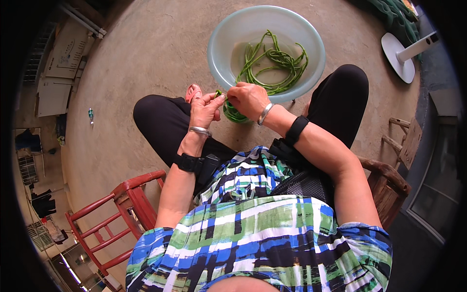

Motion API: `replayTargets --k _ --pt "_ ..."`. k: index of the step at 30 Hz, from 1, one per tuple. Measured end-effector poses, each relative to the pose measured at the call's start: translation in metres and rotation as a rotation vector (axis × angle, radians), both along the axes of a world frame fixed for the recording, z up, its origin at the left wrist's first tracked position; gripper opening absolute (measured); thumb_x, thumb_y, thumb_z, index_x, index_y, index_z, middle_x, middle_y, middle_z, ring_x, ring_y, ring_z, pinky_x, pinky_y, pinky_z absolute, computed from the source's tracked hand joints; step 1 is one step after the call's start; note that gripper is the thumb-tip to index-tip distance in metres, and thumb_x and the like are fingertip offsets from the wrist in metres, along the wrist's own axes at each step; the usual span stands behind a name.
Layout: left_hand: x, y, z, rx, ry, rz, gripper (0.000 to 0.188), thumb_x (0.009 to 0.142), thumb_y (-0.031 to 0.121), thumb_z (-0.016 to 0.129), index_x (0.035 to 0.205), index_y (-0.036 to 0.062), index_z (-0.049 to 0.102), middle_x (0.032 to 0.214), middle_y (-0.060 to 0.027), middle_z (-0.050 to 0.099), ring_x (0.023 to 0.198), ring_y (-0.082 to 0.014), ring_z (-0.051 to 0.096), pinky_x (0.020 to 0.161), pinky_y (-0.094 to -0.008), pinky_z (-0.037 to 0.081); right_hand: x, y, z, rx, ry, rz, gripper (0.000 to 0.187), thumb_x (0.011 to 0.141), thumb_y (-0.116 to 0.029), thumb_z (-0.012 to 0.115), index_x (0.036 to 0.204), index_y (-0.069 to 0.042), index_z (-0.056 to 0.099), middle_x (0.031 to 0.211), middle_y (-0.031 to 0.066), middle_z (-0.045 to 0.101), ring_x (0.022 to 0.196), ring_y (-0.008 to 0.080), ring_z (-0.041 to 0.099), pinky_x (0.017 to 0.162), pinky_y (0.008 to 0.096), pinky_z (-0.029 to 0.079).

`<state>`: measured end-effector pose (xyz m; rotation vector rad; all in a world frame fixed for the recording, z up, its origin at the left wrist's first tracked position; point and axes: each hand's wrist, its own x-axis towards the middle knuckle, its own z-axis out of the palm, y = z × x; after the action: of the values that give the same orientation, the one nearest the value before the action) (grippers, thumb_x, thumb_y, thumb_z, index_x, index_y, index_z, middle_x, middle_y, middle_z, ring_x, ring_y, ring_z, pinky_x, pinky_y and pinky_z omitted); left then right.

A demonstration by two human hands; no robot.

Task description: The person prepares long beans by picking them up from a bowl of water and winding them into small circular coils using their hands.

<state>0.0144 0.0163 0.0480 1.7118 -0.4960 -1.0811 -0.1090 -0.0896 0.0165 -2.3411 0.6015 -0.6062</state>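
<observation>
Long green beans (282,58) lie looped in a pale blue plastic basin (217,53) in front of me, with shallow water around them. Just on the near side of its rim, my two hands meet fingertip to fingertip. My left hand (205,108) is closed, with a short green bit of long bean (218,93) showing at its thumb and finger. My right hand (249,100) is pinched shut beside it; a bean strand runs from the basin toward its fingers, which hide the end. Under my hands sits a green container (233,115), partly covered, its contents unclear.
A red wooden chair (116,214) stands at my left, wooden seats (384,182) at my right. A white round-based stand (400,58) is at the far right. A small bottle-like object (91,116) lies on the concrete floor; white boxes (61,63) line the left side.
</observation>
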Motion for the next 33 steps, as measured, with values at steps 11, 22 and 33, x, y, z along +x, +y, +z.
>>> replayTargets --k 11,22,33 --pt "0.001 0.004 -0.023 -0.169 -0.022 0.133 0.013 0.084 0.004 0.062 0.096 0.0003 0.063 0.074 -0.0018 0.061 0.059 -0.008 0.055 0.043 -0.0177 0.035 -0.001 0.0 0.005 -0.025 0.139 -0.015 0.009 0.075 -0.016 0.058 0.077 -0.009 0.063 0.081 0.0112 0.062 0.074 0.031 0.063 0.062 0.0418 0.05" --pt "-0.011 0.006 -0.016 -0.18 -0.043 0.126 0.009 0.086 0.008 0.061 0.094 0.0035 0.064 0.074 -0.0012 0.063 0.058 -0.0055 0.054 0.043 -0.0157 0.032 -0.005 0.006 0.01 0.034 0.044 0.075 0.015 0.075 -0.024 0.064 0.082 -0.011 0.066 0.079 0.0094 0.064 0.076 0.0299 0.063 0.063 0.0416 0.05" --pt "0.002 0.013 -0.014 -0.324 -0.235 0.203 0.015 0.08 0.003 0.066 0.094 -0.0015 0.065 0.08 -0.0004 0.063 0.062 -0.0054 0.054 0.058 -0.018 0.044 0.0 0.002 0.007 -0.068 0.034 0.0 0.008 0.076 -0.013 0.057 0.075 -0.01 0.064 0.077 0.0108 0.063 0.072 0.0314 0.063 0.06 0.0419 0.05"
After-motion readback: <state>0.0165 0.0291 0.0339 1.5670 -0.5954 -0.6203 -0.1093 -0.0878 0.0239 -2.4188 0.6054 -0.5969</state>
